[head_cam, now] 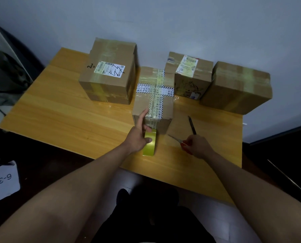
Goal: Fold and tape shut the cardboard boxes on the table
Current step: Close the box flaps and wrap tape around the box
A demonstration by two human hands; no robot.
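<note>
A closed cardboard box [142, 106] crossed with black-and-white printed tape sits at the table's middle. My left hand [137, 137] grips a yellow tape roll [149, 144] standing on edge in front of that box, with its index finger stretched up onto the box's near top edge. My right hand [197, 146] holds red-handled scissors [183, 142] with the blades spread wide open, one pointing left, one toward the back. Three more taped boxes stand behind: a tall one with a white label [109, 72], a labelled one [190, 76] and a plain one [237, 88] at the right.
The wooden table [58, 109] has bare surface at the left and along the front edge. A white card marked 6-3 [4, 179] lies on dark furniture at the lower left. A wall runs behind the boxes.
</note>
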